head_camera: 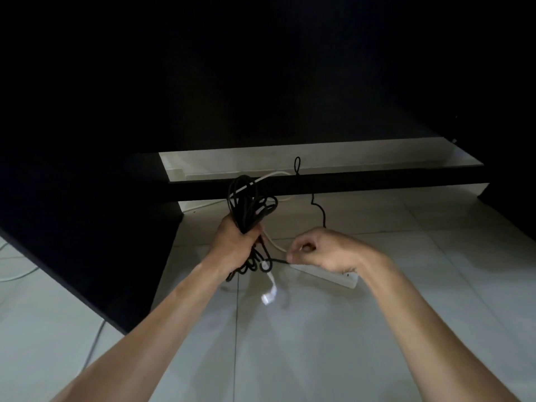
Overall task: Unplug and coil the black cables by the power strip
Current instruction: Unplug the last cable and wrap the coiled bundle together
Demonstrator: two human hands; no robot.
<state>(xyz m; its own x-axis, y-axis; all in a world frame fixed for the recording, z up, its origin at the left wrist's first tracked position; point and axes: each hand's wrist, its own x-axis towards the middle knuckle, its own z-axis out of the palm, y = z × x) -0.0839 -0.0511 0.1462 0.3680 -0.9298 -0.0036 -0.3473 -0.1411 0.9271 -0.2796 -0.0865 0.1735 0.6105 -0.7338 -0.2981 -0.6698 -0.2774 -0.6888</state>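
Just above the near end of the power strip (324, 274), which lies on the tiled floor (290, 343), a bundle of black cable loops (249, 204) is gripped in the left hand (236, 242), the fingers being curled fully round the gathered strands; loops stand up above the fist and further loops hang below it. Directly over the strip, a black cable end (280, 261) is pinched between the thumb and fingers of the right hand (322, 250), which are narrowly closed on it. Whether this end is seated in a socket cannot be told. A further black cable (319, 210) is seen trailing from behind the strip up to the dark crossbar (377, 181). A white cord (271, 239) and white plug (268, 297) lie beside the strip. Coiling is judged well advanced; the trailing length remains to be gathered.
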